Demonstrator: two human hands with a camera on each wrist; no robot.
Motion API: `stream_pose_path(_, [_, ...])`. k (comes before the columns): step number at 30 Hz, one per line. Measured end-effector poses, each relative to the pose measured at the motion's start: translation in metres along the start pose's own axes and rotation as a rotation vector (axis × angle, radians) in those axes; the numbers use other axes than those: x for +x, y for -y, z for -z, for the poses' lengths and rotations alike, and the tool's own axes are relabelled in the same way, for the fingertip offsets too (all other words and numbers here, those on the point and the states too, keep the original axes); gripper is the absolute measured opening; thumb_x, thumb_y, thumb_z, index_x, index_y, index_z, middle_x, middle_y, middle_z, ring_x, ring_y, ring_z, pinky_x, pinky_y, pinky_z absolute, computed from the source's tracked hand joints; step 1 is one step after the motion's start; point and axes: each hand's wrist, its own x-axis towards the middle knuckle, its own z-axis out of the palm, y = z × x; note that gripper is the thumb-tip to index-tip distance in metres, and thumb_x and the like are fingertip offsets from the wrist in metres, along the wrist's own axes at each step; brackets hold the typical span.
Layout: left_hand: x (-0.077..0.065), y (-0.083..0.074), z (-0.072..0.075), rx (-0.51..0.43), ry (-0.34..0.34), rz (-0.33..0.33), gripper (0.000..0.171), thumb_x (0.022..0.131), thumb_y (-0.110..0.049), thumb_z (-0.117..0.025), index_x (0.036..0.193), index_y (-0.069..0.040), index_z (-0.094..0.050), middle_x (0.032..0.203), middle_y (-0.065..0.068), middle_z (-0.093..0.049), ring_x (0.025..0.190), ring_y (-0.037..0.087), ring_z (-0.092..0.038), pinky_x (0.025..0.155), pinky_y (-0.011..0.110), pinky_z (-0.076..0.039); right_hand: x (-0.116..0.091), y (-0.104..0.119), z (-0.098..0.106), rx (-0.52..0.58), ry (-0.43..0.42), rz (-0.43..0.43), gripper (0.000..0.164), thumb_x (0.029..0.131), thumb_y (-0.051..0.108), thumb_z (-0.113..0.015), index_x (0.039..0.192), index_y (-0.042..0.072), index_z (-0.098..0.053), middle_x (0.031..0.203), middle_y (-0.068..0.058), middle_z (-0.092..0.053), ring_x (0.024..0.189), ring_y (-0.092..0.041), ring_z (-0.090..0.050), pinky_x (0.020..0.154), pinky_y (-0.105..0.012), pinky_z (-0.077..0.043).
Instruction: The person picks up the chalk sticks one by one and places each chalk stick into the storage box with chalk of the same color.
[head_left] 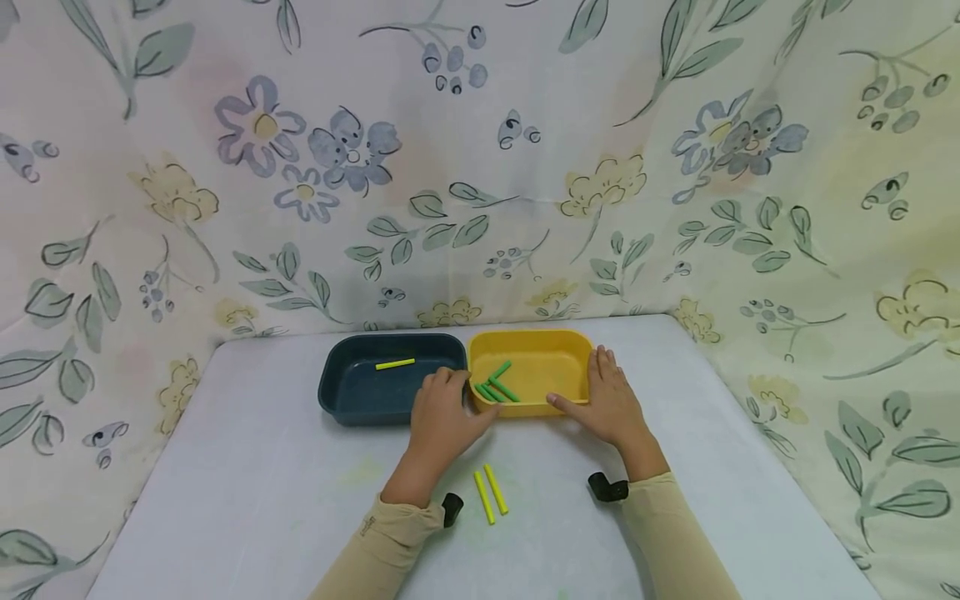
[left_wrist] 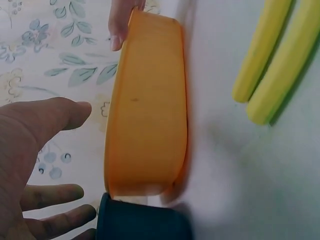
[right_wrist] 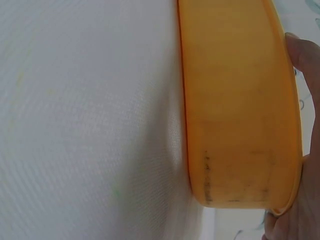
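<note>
A yellow plastic tray (head_left: 536, 410) holds several green chalk sticks (head_left: 504, 389) in its left part. My right hand (head_left: 611, 404) touches its right front corner, fingers extended along the right wall and thumb at the front rim. My left hand (head_left: 444, 417) hovers where this tray meets a navy tray (head_left: 360, 417). In the left wrist view its thumb and fingers are spread, with nothing between them. One yellow chalk stick (head_left: 395, 364) lies in the navy tray. Two more yellow chalk sticks (left_wrist: 282, 65) lie side by side on the table, nearer to me.
White cloth covers the table (head_left: 262, 500), with faint yellow and green smudges on it. Behind and at both sides hangs a floral curtain (head_left: 480, 167). Both trays stand near the table's back edge. A small black device sits at each wrist.
</note>
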Motion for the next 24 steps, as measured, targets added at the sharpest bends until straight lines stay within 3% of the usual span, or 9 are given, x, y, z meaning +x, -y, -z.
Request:
stream_pose_path(16, [-0.018,0.036,0.022,-0.014,-0.07,0.107,0.074,0.084,-0.053,-0.086,0.136,-0.002,-0.069,0.128,0.017,-0.064,0.119,0.038,-0.06,0.102,0.057,-0.053,0.0,0.002,0.002,-0.013,0.008,0.0,0.135,0.087,0.091,-0.051,0.167,-0.006,-0.004,0.177,-0.025,0.0,0.166,-0.043,-0.001,0.134,-0.059,-0.008])
stream_pose_path(24, [-0.021,0.051,0.03,-0.03,-0.106,0.127,0.075,0.086,-0.057,-0.083,0.135,-0.002,-0.069,0.129,0.018,-0.064,0.12,0.04,-0.06,0.103,0.057,-0.053,-0.001,0.001,0.0,-0.014,0.011,-0.009,0.135,0.087,0.092,-0.05,0.168,-0.005,-0.003,0.178,-0.024,0.001,0.166,-0.042,0.001,0.134,-0.059,-0.007])
